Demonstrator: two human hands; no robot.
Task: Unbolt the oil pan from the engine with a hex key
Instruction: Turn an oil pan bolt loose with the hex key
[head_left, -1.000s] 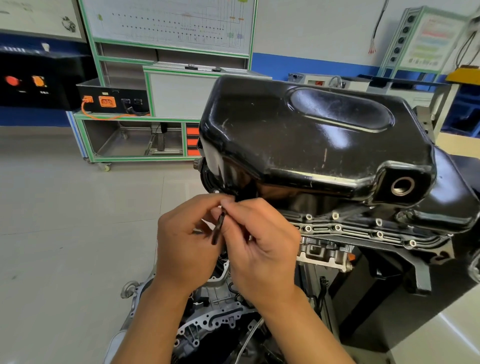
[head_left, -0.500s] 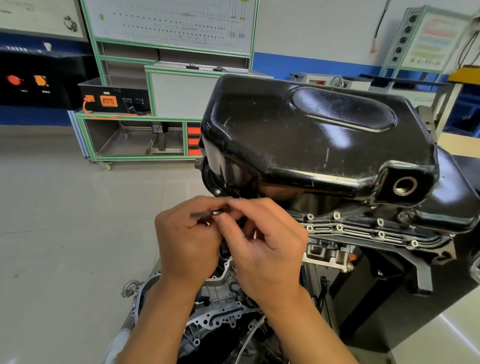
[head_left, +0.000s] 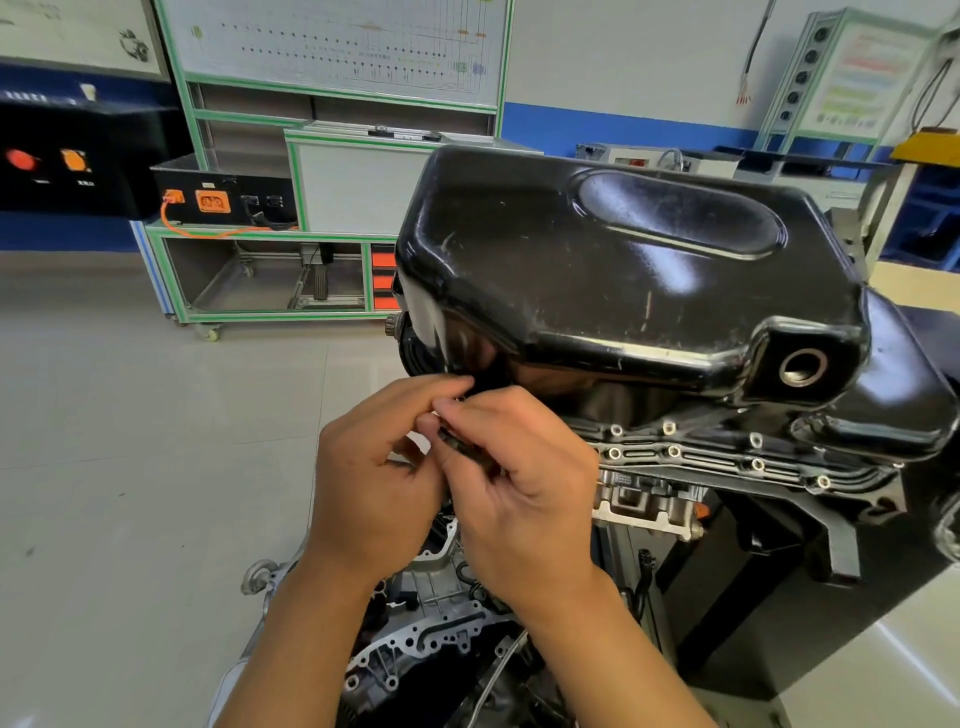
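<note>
Open floor (head_left: 130, 441) is left free on the left side. Passage from above is barred by the oil pan (head_left: 623, 270), overhanging the corner where the left hand (head_left: 374, 483) and right hand (head_left: 524, 499), both pinched on the hex key (head_left: 465, 448), are crowded. Below, room is narrowed by engine castings (head_left: 436, 587); the bolt flange (head_left: 727, 460) is left unobstructed

A pale grey tiled floor (head_left: 130, 415) with a soft sheen runs back to a white wall (head_left: 623, 52) with a blue band (head_left: 545, 124) along its base. Against the wall stands a green-framed wheeled cart (head_left: 270, 314) with a white wiring-diagram board (head_left: 337, 47) above and a black box with orange sockets (head_left: 223, 200) on its shelf. At far left is a black panel with red and orange lights (head_left: 52, 161). At right, a second green-framed board with round dials (head_left: 841, 78) stands beside thin wires (head_left: 753, 52) hanging down the wall.
</note>
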